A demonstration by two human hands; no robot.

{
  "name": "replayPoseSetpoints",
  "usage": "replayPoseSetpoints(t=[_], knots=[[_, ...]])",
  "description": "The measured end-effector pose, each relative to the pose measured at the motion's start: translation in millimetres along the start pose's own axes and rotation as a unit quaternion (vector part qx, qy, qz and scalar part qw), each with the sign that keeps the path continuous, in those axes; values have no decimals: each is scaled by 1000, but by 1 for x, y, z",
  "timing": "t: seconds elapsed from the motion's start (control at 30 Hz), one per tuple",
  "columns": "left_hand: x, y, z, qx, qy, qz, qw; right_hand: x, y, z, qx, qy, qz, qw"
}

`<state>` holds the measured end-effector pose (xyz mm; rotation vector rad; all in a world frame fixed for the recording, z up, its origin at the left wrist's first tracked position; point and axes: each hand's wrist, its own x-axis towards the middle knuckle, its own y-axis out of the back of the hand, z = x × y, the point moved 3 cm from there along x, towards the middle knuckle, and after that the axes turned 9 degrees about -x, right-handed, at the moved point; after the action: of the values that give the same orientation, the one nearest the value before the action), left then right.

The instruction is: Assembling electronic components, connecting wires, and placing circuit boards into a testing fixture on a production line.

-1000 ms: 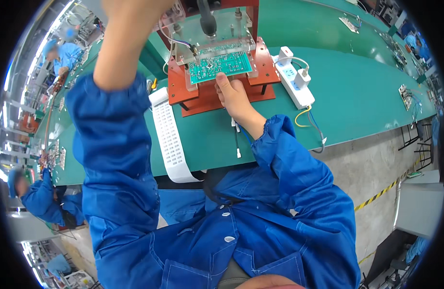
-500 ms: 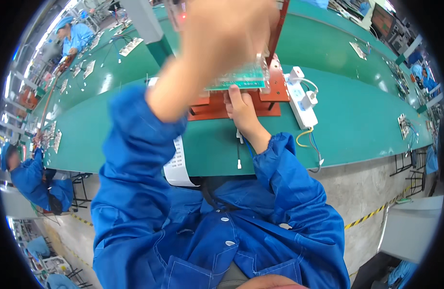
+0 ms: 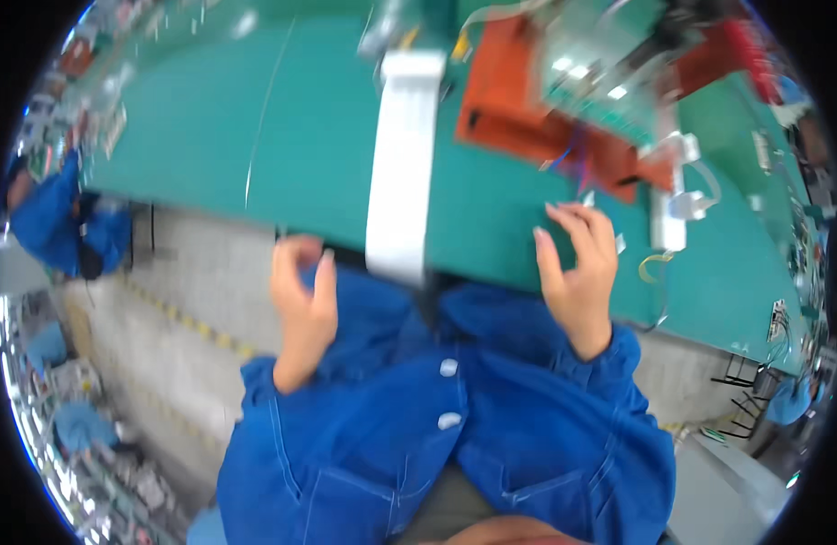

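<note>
My left hand (image 3: 305,304) hangs just off the front edge of the table, its thumb and fingers apart and nothing in them. Over the near part of the table, my right hand (image 3: 582,272) is also open, with bent, spread fingers and no object between them. Beyond it stands an orange-red test fixture (image 3: 500,100) with a clear top part. A green circuit board (image 3: 609,116) shows in that fixture, blurred. Between my hands a long white paper strip (image 3: 402,173) lies across the table and bends down over its edge; neither hand touches it.
A white power strip (image 3: 668,218) with plugs and cables lies right of the fixture on the green table (image 3: 328,136). Short wires and a yellow cable loop (image 3: 653,269) are near my right hand. A co-worker in blue (image 3: 50,222) sits at far left.
Both hands have come away from the fixture and back toward my body. My left hand dropped from above it to the table edge. The view has turned left, placing the fixture at upper right.
</note>
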<state>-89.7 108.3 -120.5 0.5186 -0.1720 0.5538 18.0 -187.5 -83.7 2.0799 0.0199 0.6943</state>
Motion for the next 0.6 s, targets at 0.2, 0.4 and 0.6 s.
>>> replayPoseSetpoints(t=[0.2, 0.4, 0.6], knots=[[6, -28, -14, -331, 185, -282, 881, 13, -54, -32, 102, 80, -147, 981], [15, -39, 0, -417, 268, -270, 826, 22, -77, -58, 172, 77, -174, 967], [26, -51, -4, -414, 276, -299, 814, 25, -79, -68, 197, 10, -163, 967]])
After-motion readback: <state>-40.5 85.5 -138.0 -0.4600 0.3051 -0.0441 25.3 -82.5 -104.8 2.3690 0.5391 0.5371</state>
